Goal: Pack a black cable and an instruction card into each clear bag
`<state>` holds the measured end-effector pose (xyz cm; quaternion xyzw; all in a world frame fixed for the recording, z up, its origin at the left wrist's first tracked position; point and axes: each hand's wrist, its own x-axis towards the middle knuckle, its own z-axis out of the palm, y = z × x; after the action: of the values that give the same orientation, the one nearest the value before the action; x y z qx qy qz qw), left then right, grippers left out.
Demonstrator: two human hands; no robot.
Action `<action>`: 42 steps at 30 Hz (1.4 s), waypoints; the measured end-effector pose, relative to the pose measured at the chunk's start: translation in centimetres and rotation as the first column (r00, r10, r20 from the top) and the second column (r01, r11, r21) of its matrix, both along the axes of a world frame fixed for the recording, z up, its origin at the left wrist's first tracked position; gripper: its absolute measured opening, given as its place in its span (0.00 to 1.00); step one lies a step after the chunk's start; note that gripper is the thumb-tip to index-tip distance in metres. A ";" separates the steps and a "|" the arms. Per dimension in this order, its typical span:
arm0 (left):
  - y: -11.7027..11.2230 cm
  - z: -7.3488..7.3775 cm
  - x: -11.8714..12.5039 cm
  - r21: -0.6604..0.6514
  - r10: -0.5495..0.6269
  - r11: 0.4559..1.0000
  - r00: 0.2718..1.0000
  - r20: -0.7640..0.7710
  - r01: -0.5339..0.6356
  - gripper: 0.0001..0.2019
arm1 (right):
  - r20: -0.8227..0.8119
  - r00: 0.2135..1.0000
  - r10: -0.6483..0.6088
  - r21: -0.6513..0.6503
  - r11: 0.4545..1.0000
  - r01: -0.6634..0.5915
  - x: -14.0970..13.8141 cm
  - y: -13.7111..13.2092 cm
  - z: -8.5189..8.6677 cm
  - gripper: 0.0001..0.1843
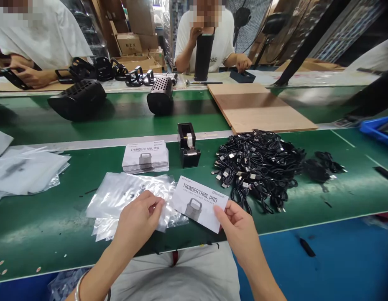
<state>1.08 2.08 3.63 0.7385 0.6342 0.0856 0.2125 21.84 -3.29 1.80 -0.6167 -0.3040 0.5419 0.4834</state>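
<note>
My right hand (239, 225) grips a white printed booklet (198, 202) marked "THUNDERTRAIL PRO" by its right edge, thumb on top. The booklet is tilted, its left edge beside the clear plastic bags (109, 196). Over those bags, my left hand (144, 213) is closed in a pinch at the edge of the top one. A stack of matching booklets (145, 156) lies behind the bags. Right of the stack stands a black tape dispenser (188, 146). Beyond my right hand is a heap of black USB cables (259, 163).
More plastic bags (27, 171) lie at the left. Black speakers (159, 96) sit on the green belt behind, near a wooden board (259, 106). Two people (228, 33) work across the table. A blue bin (377, 129) is at the right edge.
</note>
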 end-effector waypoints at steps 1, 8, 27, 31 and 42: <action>0.0 0.0 0.1 -0.002 0.002 1.000 1.000 -0.004 -0.002 0.14 | -0.003 1.000 -0.004 0.006 1.000 0.004 -0.2 0.1 -0.1 0.18; -0.3 -0.2 0.4 0.028 0.009 1.000 1.000 -0.021 -0.009 0.14 | 0.106 0.994 -0.003 -0.031 0.999 0.007 -1.0 0.2 -0.1 0.16; -1.3 -2.4 -0.5 0.262 -0.178 0.954 0.979 0.098 0.147 0.09 | -0.088 0.873 0.481 -0.133 0.862 -0.488 -0.2 -0.8 1.7 0.15; -1.3 -1.2 -0.2 0.181 -0.144 0.978 0.968 0.204 0.107 0.07 | -0.116 0.892 0.436 -0.132 0.884 -0.449 -1.2 0.6 1.6 0.14; -0.3 -2.3 -1.7 0.110 -0.173 0.983 0.932 0.319 0.144 0.11 | 0.837 0.533 -0.124 0.329 0.892 -0.309 0.6 4.5 1.7 0.11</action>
<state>-0.64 1.82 1.35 0.7711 0.5240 0.2166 0.2896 22.42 1.25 3.47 -0.6563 -0.6451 0.1201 0.3724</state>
